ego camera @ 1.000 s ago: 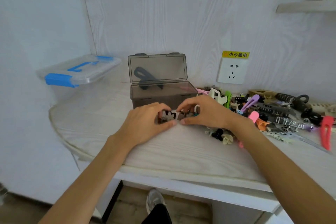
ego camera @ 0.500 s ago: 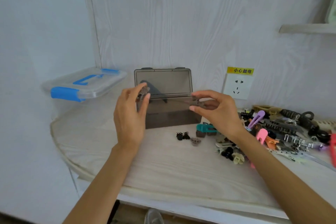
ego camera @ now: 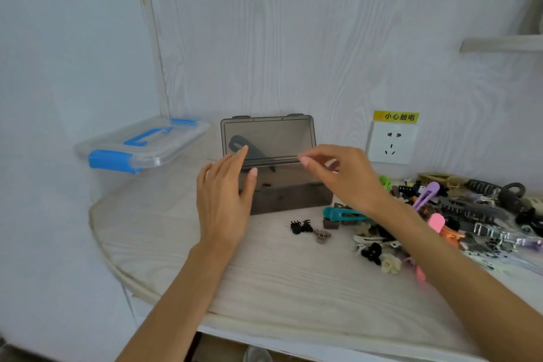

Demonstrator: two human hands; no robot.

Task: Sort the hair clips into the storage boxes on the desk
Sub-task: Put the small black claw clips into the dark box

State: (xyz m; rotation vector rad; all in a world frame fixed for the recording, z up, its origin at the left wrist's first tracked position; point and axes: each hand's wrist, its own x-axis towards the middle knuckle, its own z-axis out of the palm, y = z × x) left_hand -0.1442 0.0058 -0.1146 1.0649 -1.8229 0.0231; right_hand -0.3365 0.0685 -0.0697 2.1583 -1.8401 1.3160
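Observation:
A smoky grey storage box (ego camera: pixel 289 198) stands open at the back middle of the desk, its lid (ego camera: pixel 267 137) leaning against the wall. Small dark clips lie inside on its floor. My left hand (ego camera: pixel 224 200) hovers at the box's left front corner, fingers straight and empty. My right hand (ego camera: pixel 343 176) hangs over the box's right side with fingers loosely spread, holding nothing. Two tiny black claw clips (ego camera: pixel 301 226) and a small brown one (ego camera: pixel 322 235) lie on the desk in front of the box. A teal clip (ego camera: pixel 338 213) lies beside them.
A clear box with blue latch and handle (ego camera: pixel 141 145) sits closed at the back left. A large pile of mixed hair clips (ego camera: pixel 470 214) covers the desk's right side. A wall socket (ego camera: pixel 392 141) is behind it. The desk's rounded edge (ego camera: pixel 117 267) curves at the left.
Both hands, which held small clips above the box half a second ago, now have their fingers spread and empty over it. One second ago they were picking clips off the desk.

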